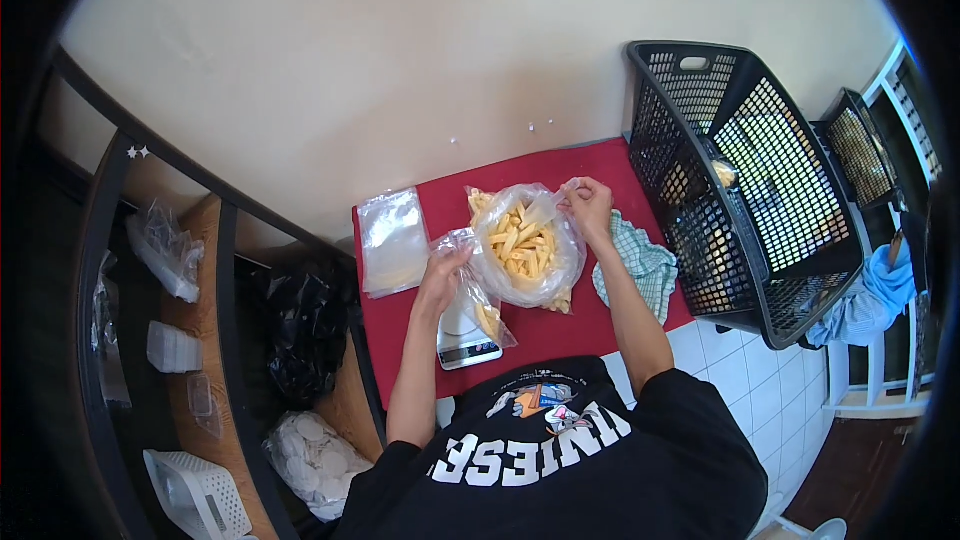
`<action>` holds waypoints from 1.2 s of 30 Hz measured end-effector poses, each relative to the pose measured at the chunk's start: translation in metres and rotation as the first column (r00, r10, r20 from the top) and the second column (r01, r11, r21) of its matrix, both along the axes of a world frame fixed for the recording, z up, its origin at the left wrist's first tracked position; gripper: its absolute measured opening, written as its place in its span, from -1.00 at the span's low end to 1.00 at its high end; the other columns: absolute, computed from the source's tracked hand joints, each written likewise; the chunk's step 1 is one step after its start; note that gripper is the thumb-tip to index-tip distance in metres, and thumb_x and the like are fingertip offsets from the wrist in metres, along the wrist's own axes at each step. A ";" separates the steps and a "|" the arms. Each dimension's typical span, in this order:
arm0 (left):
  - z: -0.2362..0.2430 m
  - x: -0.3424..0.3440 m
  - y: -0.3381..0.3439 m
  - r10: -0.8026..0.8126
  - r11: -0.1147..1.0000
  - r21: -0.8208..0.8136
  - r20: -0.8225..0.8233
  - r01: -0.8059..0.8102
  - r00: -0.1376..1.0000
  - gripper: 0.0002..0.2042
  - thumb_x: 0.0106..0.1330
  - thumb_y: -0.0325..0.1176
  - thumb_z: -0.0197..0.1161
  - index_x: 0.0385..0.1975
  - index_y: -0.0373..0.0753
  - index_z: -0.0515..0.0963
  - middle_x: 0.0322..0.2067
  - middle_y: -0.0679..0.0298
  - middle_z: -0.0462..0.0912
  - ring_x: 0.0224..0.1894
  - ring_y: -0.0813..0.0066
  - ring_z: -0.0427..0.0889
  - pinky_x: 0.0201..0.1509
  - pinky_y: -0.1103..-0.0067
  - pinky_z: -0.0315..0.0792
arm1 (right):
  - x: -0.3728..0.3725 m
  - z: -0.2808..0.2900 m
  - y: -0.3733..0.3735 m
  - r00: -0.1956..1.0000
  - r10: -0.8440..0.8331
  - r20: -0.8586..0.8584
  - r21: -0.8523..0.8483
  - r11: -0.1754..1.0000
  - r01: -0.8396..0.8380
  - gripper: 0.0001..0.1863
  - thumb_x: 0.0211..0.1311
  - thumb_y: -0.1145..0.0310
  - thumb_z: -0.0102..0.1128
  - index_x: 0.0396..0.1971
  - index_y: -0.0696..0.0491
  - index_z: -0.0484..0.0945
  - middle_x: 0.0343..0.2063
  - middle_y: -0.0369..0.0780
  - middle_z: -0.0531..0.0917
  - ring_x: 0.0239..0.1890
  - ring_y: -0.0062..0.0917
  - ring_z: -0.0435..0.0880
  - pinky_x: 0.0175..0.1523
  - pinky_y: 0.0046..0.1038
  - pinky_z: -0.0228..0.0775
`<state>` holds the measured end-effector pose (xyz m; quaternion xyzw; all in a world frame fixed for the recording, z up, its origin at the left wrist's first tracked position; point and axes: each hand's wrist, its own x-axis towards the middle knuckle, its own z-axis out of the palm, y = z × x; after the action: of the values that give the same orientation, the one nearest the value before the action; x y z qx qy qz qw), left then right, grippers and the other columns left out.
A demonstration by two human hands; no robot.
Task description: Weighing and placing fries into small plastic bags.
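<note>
A large plastic bag of pale yellow sticks [520, 245], perhaps fries, sits open on the red mat [395, 330]. My left hand [440, 275] grips the top of a small clear bag [485, 310] with a few sticks at its bottom, over a white digital scale [467, 350]. My right hand [587, 202] pinches the upper right rim of the large bag. A stack of flat clear bags [390, 240] lies at the left, and a checked green cloth [630, 262] lies at the right.
A tall black plastic crate [690, 190] stands right of the mat, with blue cloths [855, 305] beside it. A plain wall [400, 60] is behind. At left, shelves [200, 230] hold plastic containers [172, 345], a white basket [197, 495] and bags, with a black bag [305, 330] nearby.
</note>
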<state>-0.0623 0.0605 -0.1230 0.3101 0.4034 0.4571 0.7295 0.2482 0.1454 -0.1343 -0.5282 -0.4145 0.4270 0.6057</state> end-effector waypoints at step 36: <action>-0.010 0.006 0.020 -0.082 0.985 0.137 -0.134 0.100 0.988 -0.52 0.29 -0.35 0.40 0.18 -0.39 0.51 0.05 0.20 0.67 0.12 0.33 0.62 0.30 0.37 0.43 | -0.045 -0.045 -0.031 0.909 0.084 -0.407 -0.353 0.904 -0.242 -0.88 0.29 0.58 0.29 -0.23 0.31 0.59 -0.31 -0.05 0.72 -0.34 -0.26 0.80 -0.29 -0.32 0.75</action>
<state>-0.0563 0.0806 -0.1327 0.4088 0.4009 0.4302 0.6979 0.2032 0.1140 -0.1789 -0.5086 -0.2370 0.6465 0.5169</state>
